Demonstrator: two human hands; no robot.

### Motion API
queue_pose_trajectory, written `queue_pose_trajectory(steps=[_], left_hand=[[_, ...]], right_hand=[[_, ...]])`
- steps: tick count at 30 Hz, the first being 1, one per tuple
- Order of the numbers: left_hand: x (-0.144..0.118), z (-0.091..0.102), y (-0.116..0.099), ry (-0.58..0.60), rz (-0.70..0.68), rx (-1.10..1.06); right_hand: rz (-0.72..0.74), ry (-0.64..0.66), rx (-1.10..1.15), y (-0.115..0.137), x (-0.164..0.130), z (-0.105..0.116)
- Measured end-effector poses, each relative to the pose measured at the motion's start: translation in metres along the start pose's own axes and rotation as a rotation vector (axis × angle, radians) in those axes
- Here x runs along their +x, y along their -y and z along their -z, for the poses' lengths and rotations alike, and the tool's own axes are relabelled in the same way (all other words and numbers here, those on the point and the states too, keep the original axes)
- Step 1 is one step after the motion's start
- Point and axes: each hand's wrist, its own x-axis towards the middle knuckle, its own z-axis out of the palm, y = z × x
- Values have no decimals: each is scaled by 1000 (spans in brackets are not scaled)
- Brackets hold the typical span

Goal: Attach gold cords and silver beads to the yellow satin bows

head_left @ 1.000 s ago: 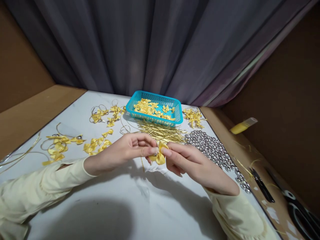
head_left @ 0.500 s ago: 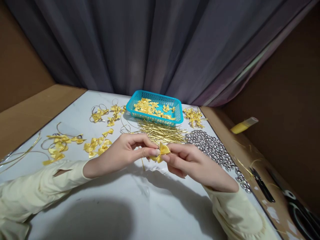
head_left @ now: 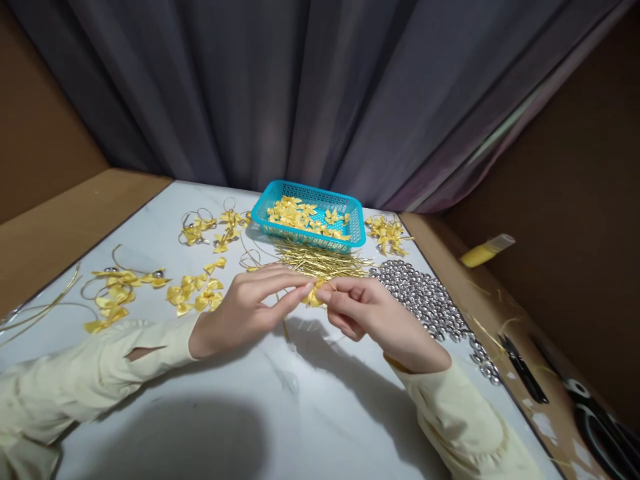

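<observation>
Between my two hands is a yellow ribbon bow, partly covered by fingers. My left hand pinches its left side between thumb and forefinger. My right hand has thumb and forefinger closed on its right side, with the other fingers curled. Just beyond the hands lies a heap of gold wire ties. Silver bells or beads are spread to the right of my right hand. More yellow bows lie left of my left hand.
A blue plastic basket holding yellow bows stands at the back. Bows with cords lie at the left, and another pile at the right. Along the right edge are a yellow tube, a black-handled tool and scissors.
Both hands have shifted slightly, the right one leftward and up. The bow has turned and shows less between the fingers.
</observation>
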Motion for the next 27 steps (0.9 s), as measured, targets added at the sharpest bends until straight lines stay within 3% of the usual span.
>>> queue_pose_trajectory(steps=[4,9,12,17,21,25,27], left_hand=[[-2,-2,5,12,-15,-55],[3,-3,7,87,321,-252],[5,-2,7,103,446,-320],[7,-3,10,92,459,-361],[8,-5,14,99,448,-371],[7,-7,18,91,447,-352],[6,-8,18,87,457,-329]], right_hand=[[17,-17,43,-4,3,0],[11,67,86,-4,3,0],[-23,99,29,0,1,3],[-47,98,-244,10,-13,11],[-44,39,-241,26,-29,15],[-25,151,-213,40,-53,26],[-34,203,-223,34,-74,36]])
